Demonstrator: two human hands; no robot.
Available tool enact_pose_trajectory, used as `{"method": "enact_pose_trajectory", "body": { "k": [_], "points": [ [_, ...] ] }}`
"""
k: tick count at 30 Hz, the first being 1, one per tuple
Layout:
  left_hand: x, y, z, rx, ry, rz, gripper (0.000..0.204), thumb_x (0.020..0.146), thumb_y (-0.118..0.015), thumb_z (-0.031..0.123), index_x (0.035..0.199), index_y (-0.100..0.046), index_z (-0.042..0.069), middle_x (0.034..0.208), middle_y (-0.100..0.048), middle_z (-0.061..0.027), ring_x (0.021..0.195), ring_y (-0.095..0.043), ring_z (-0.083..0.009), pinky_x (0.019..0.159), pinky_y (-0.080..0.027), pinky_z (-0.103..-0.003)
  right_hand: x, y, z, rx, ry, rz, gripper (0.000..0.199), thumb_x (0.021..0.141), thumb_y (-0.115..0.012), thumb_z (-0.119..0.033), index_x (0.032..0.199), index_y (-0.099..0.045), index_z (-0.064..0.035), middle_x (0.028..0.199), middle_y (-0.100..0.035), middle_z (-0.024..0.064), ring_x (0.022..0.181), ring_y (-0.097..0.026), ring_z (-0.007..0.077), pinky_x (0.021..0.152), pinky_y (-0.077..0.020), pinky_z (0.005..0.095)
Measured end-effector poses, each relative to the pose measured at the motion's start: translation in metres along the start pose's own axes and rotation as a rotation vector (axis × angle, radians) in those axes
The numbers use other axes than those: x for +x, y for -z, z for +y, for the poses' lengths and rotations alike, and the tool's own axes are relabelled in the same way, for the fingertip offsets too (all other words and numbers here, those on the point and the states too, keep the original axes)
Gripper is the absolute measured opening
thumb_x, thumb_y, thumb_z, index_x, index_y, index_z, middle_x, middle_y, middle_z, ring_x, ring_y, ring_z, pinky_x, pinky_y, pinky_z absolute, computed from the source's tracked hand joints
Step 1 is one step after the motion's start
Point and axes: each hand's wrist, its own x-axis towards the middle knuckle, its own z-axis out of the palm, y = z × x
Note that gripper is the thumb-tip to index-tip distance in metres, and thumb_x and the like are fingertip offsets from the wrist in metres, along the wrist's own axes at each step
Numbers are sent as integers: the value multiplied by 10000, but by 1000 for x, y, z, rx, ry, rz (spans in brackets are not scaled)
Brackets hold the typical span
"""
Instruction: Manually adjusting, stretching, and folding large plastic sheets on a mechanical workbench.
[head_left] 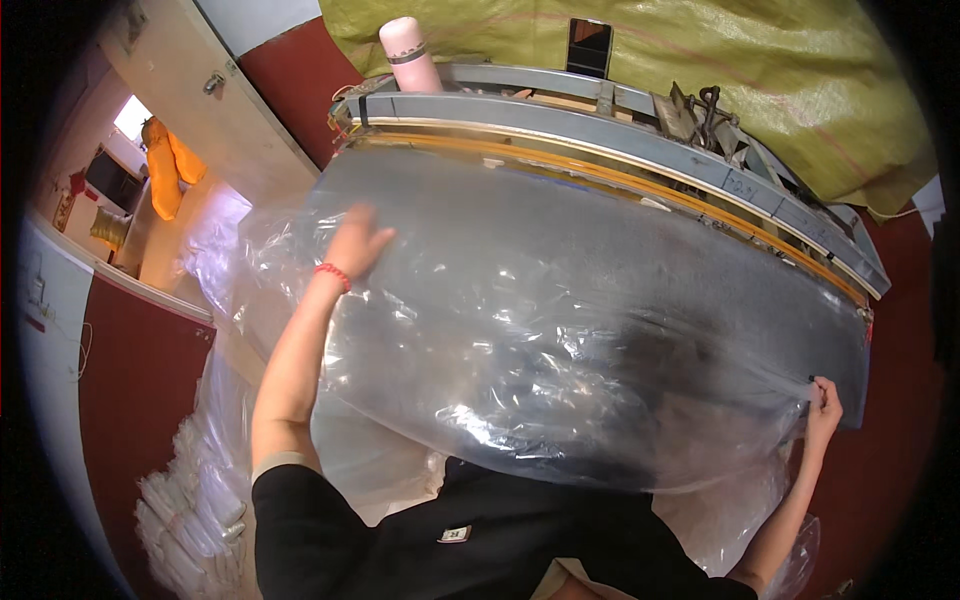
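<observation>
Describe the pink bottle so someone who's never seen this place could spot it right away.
Start at the long grey metal machine that runs across the top of the view, behind the big clear plastic sheet. At its left end stands the pink bottle, upright, with a grey band around it. It is the only pink, rounded thing there, set against the yellow tarp.

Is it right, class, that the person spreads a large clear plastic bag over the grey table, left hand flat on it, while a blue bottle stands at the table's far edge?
Not quite: the head view shows the bottle is pink, not blue. The rest holds: the clear plastic bag lies spread over the grey table, with the left hand flat on it.
</observation>
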Motion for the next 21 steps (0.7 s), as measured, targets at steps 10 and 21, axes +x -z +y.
{"method": "enact_pose_trajectory", "body": {
  "k": [10, 21],
  "points": [
    [78, -53, 4, 204, 303, 149, 644, 781, -448, 535, 1183, -433, 33, 1246, -416, -159, 1170, -372, -282, 925, -327, -426, 104, 156, -10, -531, 90, 74, 168, 763, -532, -171, 796, -559, -9, 700, -559, 108, 665, -537, 202, 631, -422, 304],
    [72, -41, -55, 219, 353, 4, 638, 843, -356, 512, 1296, -307, 66, 1361, -269, -120, 1262, -234, -261, 1000, -227, -403, 63, 20, 60, -629, 151, 109, 351, 784, -543, -246, 1072, -533, -45, 1162, -479, 150, 1097, -426, 304, 886, -357, 395]
  ]
}}
